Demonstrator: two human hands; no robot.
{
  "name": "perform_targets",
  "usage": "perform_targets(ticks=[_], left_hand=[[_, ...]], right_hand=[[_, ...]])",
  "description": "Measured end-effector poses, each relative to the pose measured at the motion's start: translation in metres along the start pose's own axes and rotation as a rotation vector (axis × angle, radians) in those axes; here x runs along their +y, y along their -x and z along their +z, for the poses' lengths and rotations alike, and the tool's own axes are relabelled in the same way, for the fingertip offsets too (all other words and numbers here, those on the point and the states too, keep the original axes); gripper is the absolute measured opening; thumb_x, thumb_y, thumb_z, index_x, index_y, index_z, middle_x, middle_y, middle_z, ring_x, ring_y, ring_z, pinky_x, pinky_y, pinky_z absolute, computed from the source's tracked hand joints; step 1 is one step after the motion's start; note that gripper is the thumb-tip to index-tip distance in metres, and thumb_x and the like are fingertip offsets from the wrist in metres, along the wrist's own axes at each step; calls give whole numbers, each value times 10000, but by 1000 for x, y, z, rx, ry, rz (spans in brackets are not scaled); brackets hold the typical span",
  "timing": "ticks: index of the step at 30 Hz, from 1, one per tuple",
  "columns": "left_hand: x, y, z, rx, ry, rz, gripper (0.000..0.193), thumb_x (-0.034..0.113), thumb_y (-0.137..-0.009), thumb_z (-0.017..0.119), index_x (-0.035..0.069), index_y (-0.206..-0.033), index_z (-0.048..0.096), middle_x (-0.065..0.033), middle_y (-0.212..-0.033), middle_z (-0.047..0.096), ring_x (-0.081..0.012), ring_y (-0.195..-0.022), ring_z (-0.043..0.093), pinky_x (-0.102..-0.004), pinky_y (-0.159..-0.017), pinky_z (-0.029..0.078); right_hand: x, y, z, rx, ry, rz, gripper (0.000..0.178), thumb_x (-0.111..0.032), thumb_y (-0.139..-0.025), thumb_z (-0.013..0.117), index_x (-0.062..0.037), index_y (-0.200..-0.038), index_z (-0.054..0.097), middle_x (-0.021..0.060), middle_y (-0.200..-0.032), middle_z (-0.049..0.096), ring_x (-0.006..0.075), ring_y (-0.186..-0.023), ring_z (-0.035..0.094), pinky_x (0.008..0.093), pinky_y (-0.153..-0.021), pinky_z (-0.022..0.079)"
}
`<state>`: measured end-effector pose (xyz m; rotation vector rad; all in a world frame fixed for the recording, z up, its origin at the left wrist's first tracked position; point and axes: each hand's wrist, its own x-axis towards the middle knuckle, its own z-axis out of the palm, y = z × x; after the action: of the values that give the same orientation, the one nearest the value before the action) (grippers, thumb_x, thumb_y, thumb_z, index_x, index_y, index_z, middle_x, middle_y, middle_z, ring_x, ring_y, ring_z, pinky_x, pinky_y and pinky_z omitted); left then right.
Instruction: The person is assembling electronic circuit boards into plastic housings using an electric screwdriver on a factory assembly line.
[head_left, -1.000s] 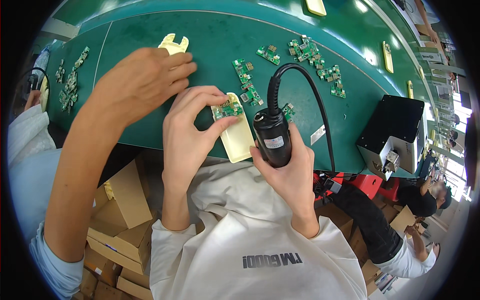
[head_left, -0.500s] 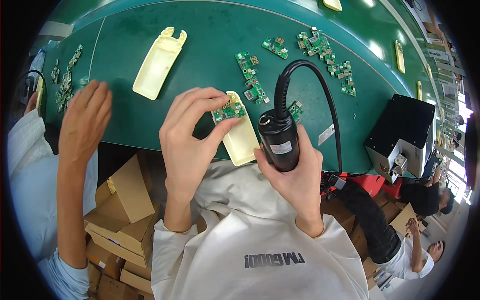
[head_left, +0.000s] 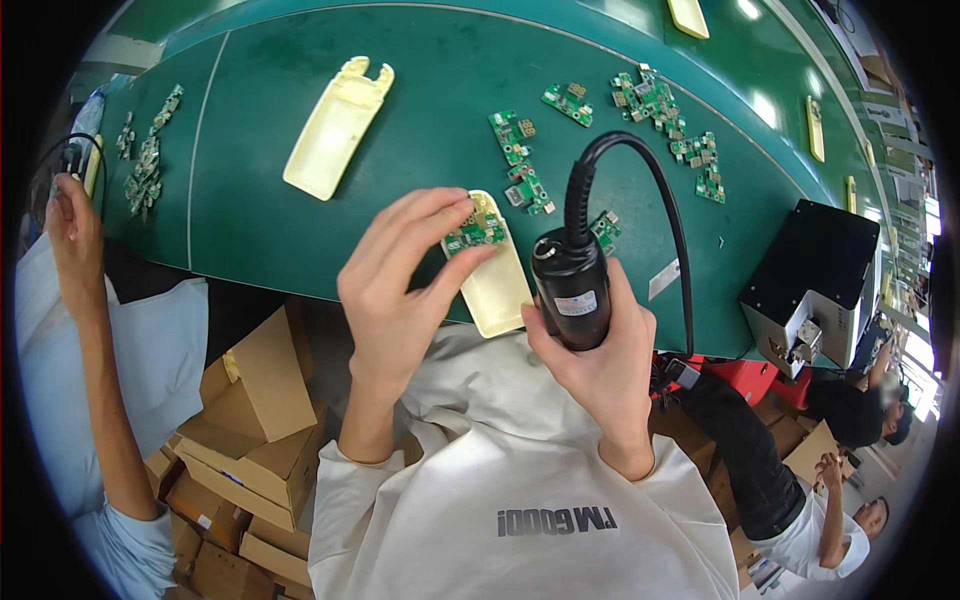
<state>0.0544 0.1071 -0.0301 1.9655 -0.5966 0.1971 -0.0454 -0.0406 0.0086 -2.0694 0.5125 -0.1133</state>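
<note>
My left hand (head_left: 395, 285) pinches a small green circuit board (head_left: 478, 234) between thumb and fingers. The board sits at the far end of a pale yellow plastic shell (head_left: 500, 298), which lies at the table's near edge. My right hand (head_left: 615, 378) is wrapped round a black corded electric screwdriver (head_left: 572, 300), just right of the shell. Its tip is out of sight below the body, and my right thumb reaches to the shell's near right edge. A second yellow shell (head_left: 335, 135), notched at one end, rests farther off to the left.
Several loose circuit boards (head_left: 520, 160) lie beyond the screwdriver, with more boards (head_left: 145, 175) at the far left. A black-and-silver box-shaped machine (head_left: 810, 280) stands at the right edge. A co-worker's hand (head_left: 78, 235) is at the left; cardboard boxes (head_left: 245, 440) sit below the table.
The co-worker's hand has moved left, away from the loose boards. My view has shifted slightly. My hands keep hold of the circuit board and the screwdriver.
</note>
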Motion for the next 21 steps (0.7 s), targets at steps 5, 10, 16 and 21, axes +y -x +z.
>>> perform_targets(ticks=[5, 10, 16, 21], left_hand=[[-2, 5, 5, 1, -89, 96, 369, 22, -659, 816, -6, -996, 667, -108, -1047, 697, -290, -956, 673, -354, -795, 544], [-2, 3, 7, 13, -67, 80, 372, 24, -667, 813, 0, -1000, 651, -106, -1044, 697, -293, -965, 671, -357, -790, 544], [3, 1, 3, -7, -3, 17, 368, -11, -657, 807, -18, -992, 654, -123, -1053, 694, -290, -988, 658, -352, -832, 532], [1, 1, 1, -48, -35, 27, 348, 29, -644, 822, 10, -953, 661, -87, -1036, 675, -274, -976, 632, -356, -792, 521]], right_hand=[[0, 1, -1, -5, 13, -3, 361, -87, -715, 797, 9, -946, 536, 107, -741, 691, 194, -650, 701, 285, -610, 523], [2, 1, -1, -8, 43, 25, 360, -77, -716, 791, 10, -962, 543, 102, -753, 697, 188, -668, 706, 283, -626, 530], [1, 1, -1, -11, 20, 20, 362, -70, -714, 791, 10, -969, 546, 97, -758, 699, 187, -676, 709, 280, -635, 533], [3, 2, 0, -17, 17, 25, 364, -72, -713, 791, 9, -969, 545, 97, -757, 699, 192, -674, 709, 282, -633, 533]])
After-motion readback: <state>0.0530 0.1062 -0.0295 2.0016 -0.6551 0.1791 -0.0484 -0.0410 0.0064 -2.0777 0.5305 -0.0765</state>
